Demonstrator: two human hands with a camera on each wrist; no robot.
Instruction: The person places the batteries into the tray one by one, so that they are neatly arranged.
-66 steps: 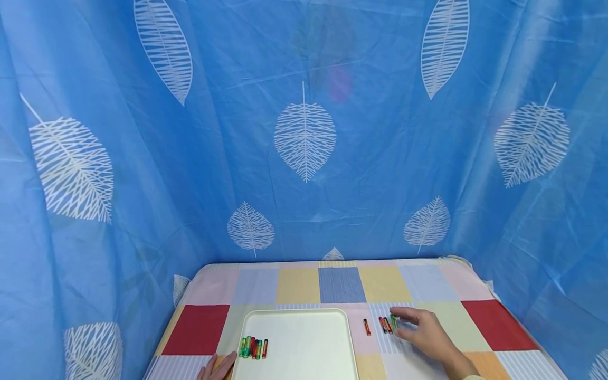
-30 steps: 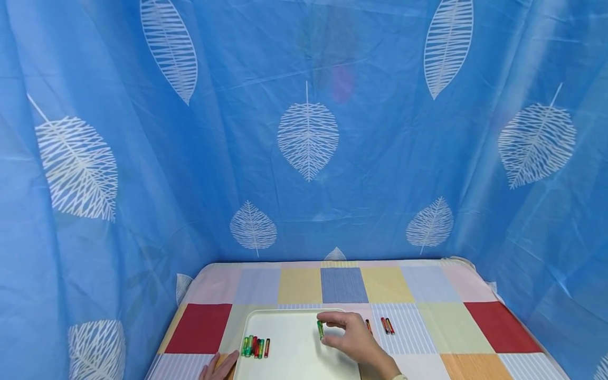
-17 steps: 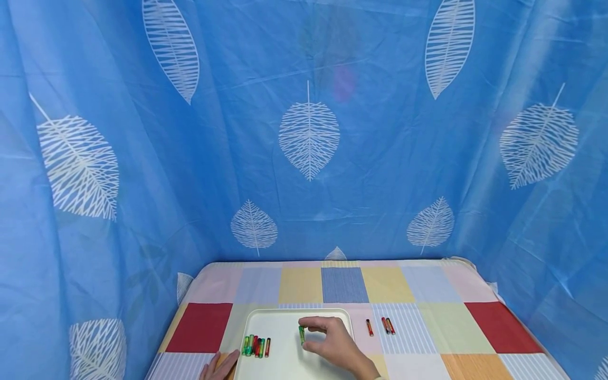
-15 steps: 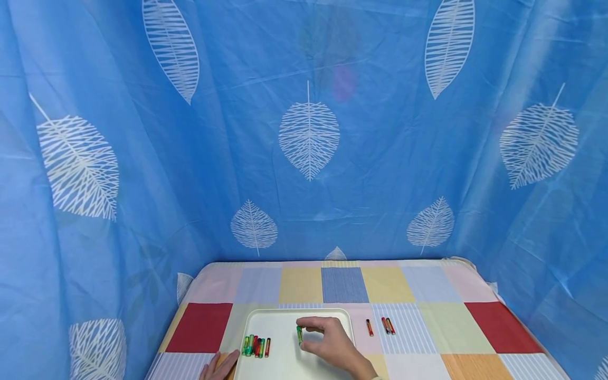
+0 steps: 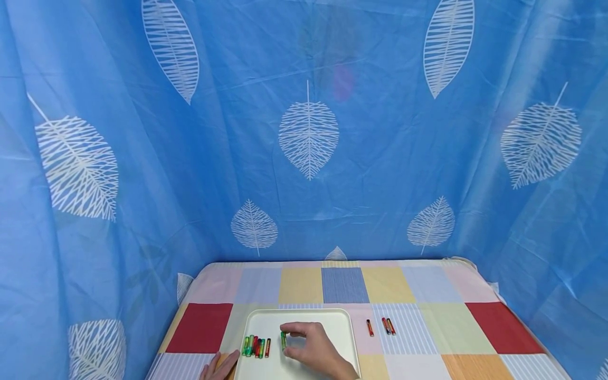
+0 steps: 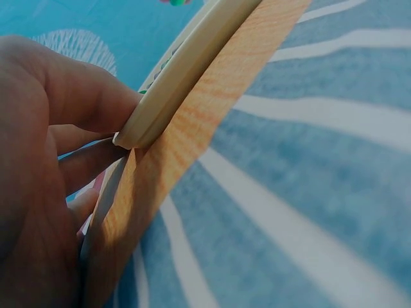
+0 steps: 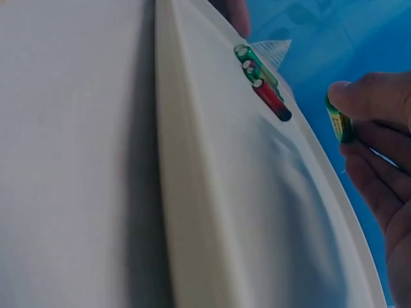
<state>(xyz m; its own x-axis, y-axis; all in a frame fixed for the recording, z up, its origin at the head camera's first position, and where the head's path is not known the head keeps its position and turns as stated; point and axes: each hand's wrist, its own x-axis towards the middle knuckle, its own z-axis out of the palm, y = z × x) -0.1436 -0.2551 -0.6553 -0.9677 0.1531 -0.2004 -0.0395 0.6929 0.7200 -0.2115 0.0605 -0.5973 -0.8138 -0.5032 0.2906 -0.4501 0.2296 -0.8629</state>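
Note:
Between thumb and fingertips, my right hand (image 5: 315, 348) pinches a small green battery (image 5: 284, 340), held above the white tray (image 5: 328, 322). In the right wrist view the green battery (image 7: 339, 122) shows beyond the tray's rim, upright between the fingers. Left of that hand, a row of several green, red and black batteries (image 5: 255, 347) lies side by side along the tray's left side. My left hand (image 5: 219, 367) rests by the tray's left edge; in the left wrist view its fairly straight fingers (image 6: 96, 102) touch the tray rim (image 6: 173, 83).
To the tray's right, a red-and-black battery (image 5: 370, 328) lies alone on the patchwork cloth (image 5: 418, 285), and a pair of similar batteries (image 5: 388, 326) lies farther right. A blue curtain (image 5: 309, 211) with white leaf prints surrounds the table's back and sides.
My right hand has picked up the green battery from beside the pair on the cloth and carried it left over the tray, close to the row. The left hand has stayed at the edge.

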